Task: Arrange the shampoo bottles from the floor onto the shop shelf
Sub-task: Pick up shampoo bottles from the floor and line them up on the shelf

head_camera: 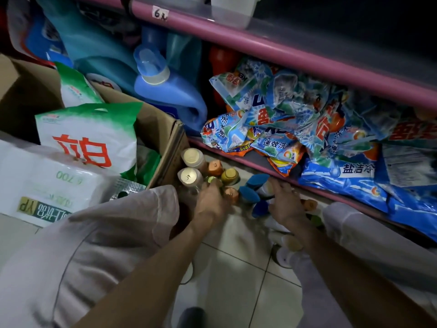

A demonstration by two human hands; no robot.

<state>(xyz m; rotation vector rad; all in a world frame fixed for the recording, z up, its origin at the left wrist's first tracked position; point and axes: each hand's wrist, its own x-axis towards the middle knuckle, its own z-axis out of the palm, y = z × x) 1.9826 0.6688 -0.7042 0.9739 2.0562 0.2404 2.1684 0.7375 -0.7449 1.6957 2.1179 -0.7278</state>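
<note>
A: Location: a dim shop aisle, pale tiled floor [238, 275], with a pink-edged shelf [283, 50] overhead and a lower shelf heaped with blue detergent sachets [283, 119]. A cardboard box [163, 138] holding green-and-white bags stands at the left.

B: Where are the shampoo bottles?

A: On the floor, clustered between the box and the lower shelf edge. They stand upright and packed close together, so mostly the caps show: two cream caps [192, 156], an orange cap [214, 168], an olive cap [229, 176] and several blue caps [256, 181].

B: State of the hands?

A: The left hand [211, 202] reaches into the cluster, fingers curled down among the caps; which bottle it holds, if any, I cannot tell. The right hand [283, 202] lies with fingers fairly straight, resting on the blue-capped bottles; a firm grip is not visible.

B: Recommended procedure for this step?

A: In my judgement: take one bottle per hand by the body below the cap, not by the cap alone. Lift straight up so neighbours are not toppled. The bottles look smooth and may slip; the lower shelf is crowded, so free space must be found before setting down.
</note>
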